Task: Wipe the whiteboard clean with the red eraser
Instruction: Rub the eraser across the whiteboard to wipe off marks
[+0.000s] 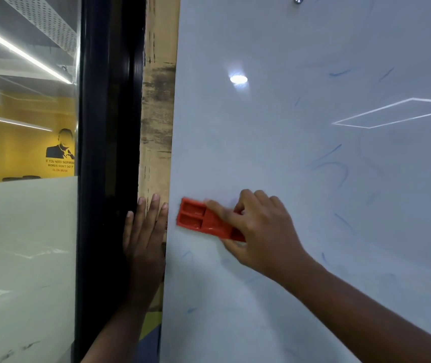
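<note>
Am gripping red plastic block eraser (204, 221) in my right hand (259, 229), pressing it against glossy white whiteboard (274, 132) near left edge. My left hand (145, 237), fingers straight, holding nothing, bracing on wooden frame strip (156, 113) for steadiness. Faint blue marker streaks (332, 163) remaining.

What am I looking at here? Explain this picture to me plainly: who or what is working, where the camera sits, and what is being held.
There is no machine here, only a person's two bare hands. The single picture comes from a camera worn on the person's head, looking forward and down, so the arms reach in from the bottom. The right hand grips a red eraser and presses it against the whiteboard, near its left edge. Faint blue pen marks remain scattered over the board, mostly to the right of the eraser. The left hand holds nothing: its straight fingers rest flat on the wooden strip beside the board. Further left stands a black frame with a glass pane.
</note>
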The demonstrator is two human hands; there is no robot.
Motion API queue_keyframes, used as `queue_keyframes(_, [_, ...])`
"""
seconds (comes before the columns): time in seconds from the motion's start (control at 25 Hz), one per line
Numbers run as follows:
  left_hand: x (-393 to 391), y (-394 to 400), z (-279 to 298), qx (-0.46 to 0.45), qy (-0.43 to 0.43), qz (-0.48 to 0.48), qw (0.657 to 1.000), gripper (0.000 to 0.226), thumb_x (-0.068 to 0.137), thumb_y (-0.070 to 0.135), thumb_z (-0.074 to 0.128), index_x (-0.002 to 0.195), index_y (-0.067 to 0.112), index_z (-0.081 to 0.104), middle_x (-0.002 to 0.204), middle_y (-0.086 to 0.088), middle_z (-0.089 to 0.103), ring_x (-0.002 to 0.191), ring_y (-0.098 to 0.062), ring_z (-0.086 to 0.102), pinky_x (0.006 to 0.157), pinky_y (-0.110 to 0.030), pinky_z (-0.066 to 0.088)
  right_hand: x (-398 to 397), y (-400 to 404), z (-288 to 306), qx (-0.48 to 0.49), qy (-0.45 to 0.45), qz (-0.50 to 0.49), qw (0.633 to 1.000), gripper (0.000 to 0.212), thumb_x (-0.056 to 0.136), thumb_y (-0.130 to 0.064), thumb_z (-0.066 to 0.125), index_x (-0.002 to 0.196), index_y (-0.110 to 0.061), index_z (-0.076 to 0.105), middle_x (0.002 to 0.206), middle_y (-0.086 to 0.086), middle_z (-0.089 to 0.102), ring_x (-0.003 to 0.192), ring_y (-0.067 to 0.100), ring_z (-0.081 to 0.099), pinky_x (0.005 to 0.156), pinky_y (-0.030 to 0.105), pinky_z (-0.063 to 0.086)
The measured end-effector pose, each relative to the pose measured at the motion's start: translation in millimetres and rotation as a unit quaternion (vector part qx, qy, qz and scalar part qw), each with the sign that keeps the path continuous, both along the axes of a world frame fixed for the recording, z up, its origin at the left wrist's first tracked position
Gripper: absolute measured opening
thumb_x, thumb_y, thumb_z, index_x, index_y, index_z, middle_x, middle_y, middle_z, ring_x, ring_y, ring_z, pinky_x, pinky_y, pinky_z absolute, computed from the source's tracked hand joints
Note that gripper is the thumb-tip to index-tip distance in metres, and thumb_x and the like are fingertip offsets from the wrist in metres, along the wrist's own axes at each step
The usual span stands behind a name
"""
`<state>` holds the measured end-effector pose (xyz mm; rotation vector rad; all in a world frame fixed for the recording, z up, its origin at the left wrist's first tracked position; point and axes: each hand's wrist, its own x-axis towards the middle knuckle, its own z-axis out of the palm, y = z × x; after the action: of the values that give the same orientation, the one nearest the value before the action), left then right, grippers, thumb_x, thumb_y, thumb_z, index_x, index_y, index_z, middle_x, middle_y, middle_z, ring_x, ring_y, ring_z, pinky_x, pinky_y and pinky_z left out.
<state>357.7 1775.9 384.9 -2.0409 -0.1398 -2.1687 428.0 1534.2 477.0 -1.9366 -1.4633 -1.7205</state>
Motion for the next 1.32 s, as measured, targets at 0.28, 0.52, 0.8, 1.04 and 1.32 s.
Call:
queue_keyframes(0.28, [-0.9, -1.9, 0.0, -0.006, 0.01, -0.011, 1.0, 0.051, 0.102, -0.003, 0.042, 0.152, 0.0, 0.051, 0.164, -0.018, 0.042, 0.159, -0.035, 0.029, 0.131, -0.05, 0.019, 27.3, -48.3, 52.4, 0.248, 0.172, -0.02, 0.953, 0.073, 0.083, -0.052, 0.077, 0.151, -0.043, 0.051, 0.091, 0.001, 0.045, 0.083, 0.021, 0.049, 0.069, 0.034, 0.045])
queue_keyframes(0.52, [-2.0, -6.8, -26.6, -0.022, 0.012, -0.01, 1.0, 0.05, 0.104, -0.008, 0.042, 0.153, 0.0, 0.05, 0.164, -0.018, 0.041, 0.159, -0.034, 0.03, 0.13, -0.053, 0.02, 14.6, -36.4, -24.2, 0.27, 0.214, 0.023, 0.938, 0.071, 0.088, -0.064, 0.066, 0.151, -0.035, 0.054, 0.093, -0.003, 0.043, 0.085, 0.021, 0.05, 0.068, 0.034, 0.046])
queue_keyframes(0.8, [-8.4, -7.3, -37.0, -0.021, 0.034, -0.012, 0.999, 0.051, 0.102, -0.008, 0.051, 0.153, -0.004, 0.048, 0.164, -0.022, 0.039, 0.157, -0.041, 0.032, 0.13, -0.055, 0.02, -11.9, 4.8, -112.8, 0.073, 0.123, 0.033, 0.989, 0.062, 0.092, -0.049, 0.072, 0.149, -0.031, 0.057, 0.093, 0.006, 0.054, 0.079, 0.027, 0.05, 0.067, 0.039, 0.039])
queue_keyframes(1.04, [-9.7, -4.7, -61.1, -0.009, 0.05, 0.021, 0.998, 0.049, 0.107, -0.001, 0.044, 0.156, -0.003, 0.044, 0.164, -0.023, 0.038, 0.155, -0.044, 0.034, 0.13, -0.057, 0.022, 2.0, -31.5, -141.4, 0.015, 0.09, -0.023, 0.996, 0.055, 0.092, -0.053, 0.068, 0.144, -0.037, 0.061, 0.096, 0.004, 0.058, 0.081, 0.027, 0.056, 0.071, 0.04, 0.038])
queue_keyframes(1.32, [-8.4, -6.8, -61.6, -0.022, 0.035, 0.006, 0.999, 0.049, 0.106, -0.003, 0.042, 0.155, -0.002, 0.047, 0.164, -0.02, 0.039, 0.155, -0.042, 0.034, 0.13, -0.054, 0.021, -1.6, -29.4, -127.8, 0.257, 0.251, 0.025, 0.933, 0.064, 0.085, -0.045, 0.078, 0.145, -0.027, 0.062, 0.097, 0.001, 0.053, 0.085, 0.02, 0.05, 0.077, 0.041, 0.045])
